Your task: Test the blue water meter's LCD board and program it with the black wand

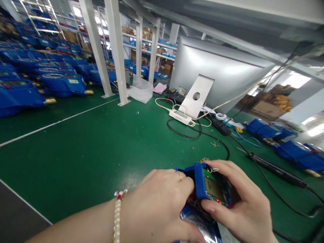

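Observation:
My right hand (243,199) grips a blue plastic meter case (200,182) by its edges, thumb below and fingers above. Inside it, a green circuit board with a small grey display (214,187) faces up, and a red light glows at its lower edge. A coiled wire antenna (214,169) sticks out near my fingertips. Below lies the blue meter body (198,222) with a shiny cover, thin wires between it and the case. My left hand (164,199) is curled against the meter's left side, its thumb along the body; the fingertips are hidden.
Small screws (215,144) lie scattered on the green table (96,141). A black electric screwdriver (278,170) with a cord lies at right, near blue meters (301,153). A monitor (217,67), power strip (180,116) and cables stand behind. More meters (60,82) fill the left.

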Action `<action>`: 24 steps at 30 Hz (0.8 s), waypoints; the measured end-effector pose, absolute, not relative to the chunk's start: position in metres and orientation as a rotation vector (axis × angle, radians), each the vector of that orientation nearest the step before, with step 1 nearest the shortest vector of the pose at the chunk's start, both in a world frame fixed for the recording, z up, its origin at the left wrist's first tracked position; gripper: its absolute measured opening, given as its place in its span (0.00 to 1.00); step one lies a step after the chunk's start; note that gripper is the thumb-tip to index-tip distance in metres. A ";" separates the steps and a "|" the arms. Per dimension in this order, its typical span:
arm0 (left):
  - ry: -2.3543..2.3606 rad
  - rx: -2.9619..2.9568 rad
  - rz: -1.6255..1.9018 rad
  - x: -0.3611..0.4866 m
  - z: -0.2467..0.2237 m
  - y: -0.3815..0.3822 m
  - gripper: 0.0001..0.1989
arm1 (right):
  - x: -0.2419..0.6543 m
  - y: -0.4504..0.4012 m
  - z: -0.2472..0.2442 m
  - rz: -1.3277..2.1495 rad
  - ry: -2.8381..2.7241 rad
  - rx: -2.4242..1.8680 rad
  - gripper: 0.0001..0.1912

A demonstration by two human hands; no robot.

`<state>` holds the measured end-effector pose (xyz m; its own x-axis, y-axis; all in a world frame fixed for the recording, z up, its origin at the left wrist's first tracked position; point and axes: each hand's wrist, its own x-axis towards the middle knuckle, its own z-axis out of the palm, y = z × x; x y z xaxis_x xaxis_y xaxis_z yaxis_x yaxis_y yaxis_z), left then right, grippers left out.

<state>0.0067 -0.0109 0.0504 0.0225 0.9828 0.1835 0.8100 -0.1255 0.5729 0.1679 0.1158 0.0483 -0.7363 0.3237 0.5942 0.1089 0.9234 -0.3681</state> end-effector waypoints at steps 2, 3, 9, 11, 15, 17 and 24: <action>1.860 2.051 0.848 0.010 0.042 -0.010 0.25 | 0.167 0.115 0.049 0.426 -2.381 -0.315 0.26; 1.873 2.063 0.875 0.011 0.039 -0.009 0.24 | 0.166 0.115 0.049 0.431 -2.379 -0.313 0.26; 1.994 2.081 0.896 0.014 0.035 -0.004 0.17 | 0.163 0.113 0.049 0.468 -2.377 -0.297 0.26; 2.039 2.046 0.874 0.015 0.036 -0.002 0.17 | 0.163 0.113 0.048 0.482 -2.376 -0.287 0.26; 2.093 1.945 0.848 0.017 0.038 0.000 0.14 | 0.166 0.114 0.045 0.462 -2.380 -0.251 0.27; 2.140 1.908 0.866 0.018 0.038 0.000 0.13 | 0.168 0.115 0.043 0.447 -2.387 -0.240 0.28; 2.183 1.814 0.830 0.019 0.038 0.002 0.07 | 0.171 0.117 0.037 0.443 -2.403 -0.205 0.29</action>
<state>0.0185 0.0019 0.0384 -0.2369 0.9495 0.2059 0.8465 0.0977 0.5233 0.1712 0.1170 0.0372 -0.7590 0.2602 0.5968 0.0304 0.9298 -0.3667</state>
